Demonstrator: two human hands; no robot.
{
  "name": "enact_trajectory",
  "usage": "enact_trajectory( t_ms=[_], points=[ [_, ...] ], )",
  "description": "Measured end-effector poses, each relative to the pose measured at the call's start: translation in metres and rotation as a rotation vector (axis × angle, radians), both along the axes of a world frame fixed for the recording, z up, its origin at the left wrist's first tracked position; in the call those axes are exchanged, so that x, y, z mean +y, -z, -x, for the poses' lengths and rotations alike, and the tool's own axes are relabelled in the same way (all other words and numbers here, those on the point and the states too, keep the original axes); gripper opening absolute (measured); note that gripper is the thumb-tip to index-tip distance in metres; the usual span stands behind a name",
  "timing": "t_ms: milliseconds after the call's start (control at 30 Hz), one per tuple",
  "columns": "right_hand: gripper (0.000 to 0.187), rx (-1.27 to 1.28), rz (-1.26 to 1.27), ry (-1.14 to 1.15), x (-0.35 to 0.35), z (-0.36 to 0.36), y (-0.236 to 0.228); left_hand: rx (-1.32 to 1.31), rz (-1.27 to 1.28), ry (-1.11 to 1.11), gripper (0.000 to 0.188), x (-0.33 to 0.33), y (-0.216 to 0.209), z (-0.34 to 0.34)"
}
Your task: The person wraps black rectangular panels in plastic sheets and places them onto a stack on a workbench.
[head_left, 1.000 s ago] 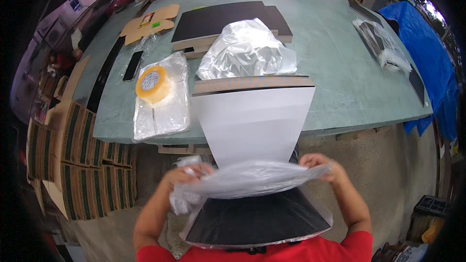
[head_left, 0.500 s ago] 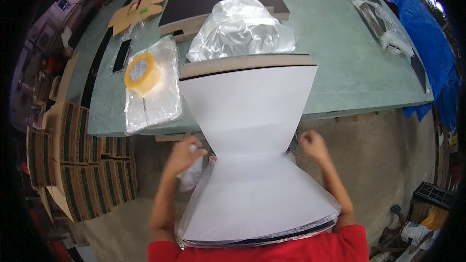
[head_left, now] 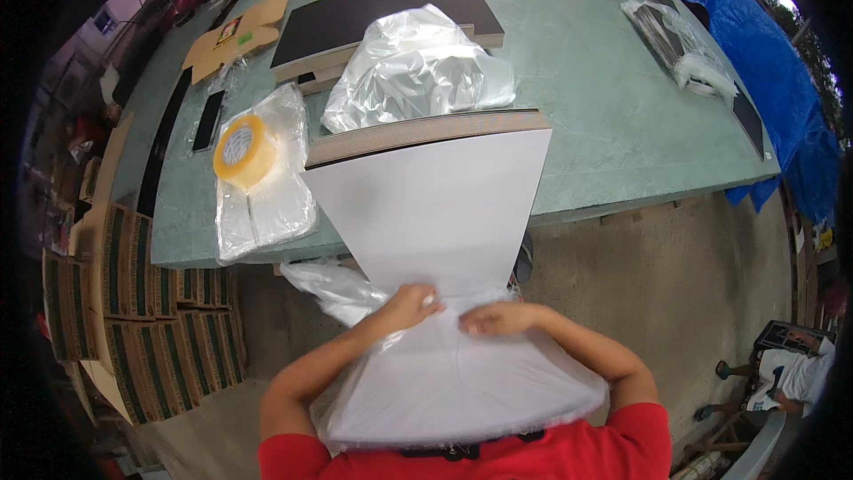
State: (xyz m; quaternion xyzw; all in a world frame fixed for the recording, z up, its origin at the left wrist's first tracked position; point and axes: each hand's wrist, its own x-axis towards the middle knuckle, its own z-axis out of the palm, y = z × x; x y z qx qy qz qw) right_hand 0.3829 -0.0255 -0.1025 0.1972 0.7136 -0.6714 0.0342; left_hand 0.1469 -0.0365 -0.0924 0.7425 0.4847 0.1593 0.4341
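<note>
A white-topped stack of boards [head_left: 426,204] extends from the table edge towards my body. Over its near part lies a clear plastic bag [head_left: 462,391], wrinkled where my hands meet it. My left hand [head_left: 410,307] is closed on the plastic near the middle of the white surface, and loose film bunches beside that wrist. Opposite it, my right hand [head_left: 502,317] has its fingers curled on the same plastic; they are slightly blurred. A small gap separates the two hands. The near edge of the stack rests against my red shirt.
The green table [head_left: 604,124] holds crumpled plastic [head_left: 422,71], dark boards [head_left: 364,18], a tape roll [head_left: 242,151] on flat plastic bags [head_left: 267,213], a phone [head_left: 208,120] and cardboard [head_left: 233,36]. Cartons [head_left: 169,347] stand left; a blue tarp [head_left: 746,62] hangs right. A person [head_left: 791,382] is lower right.
Both hands have come inward from the sides to the middle of the white surface. The plastic now covers more of the near part, and film spreads out at the left.
</note>
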Motion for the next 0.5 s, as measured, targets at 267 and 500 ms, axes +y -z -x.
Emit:
enact_trajectory(
  t_ms=[267,500],
  points=[
    [0.020,0.291,0.281,0.579,0.056,0.032,-0.139,-0.877,-0.059,-0.343,0.022,0.083,-0.171,0.014],
    [0.024,0.407,-0.249,0.665,0.051,0.048,-0.145,-0.384,-0.515,-0.263,0.024,0.063,-0.185,-0.015]
  ],
)
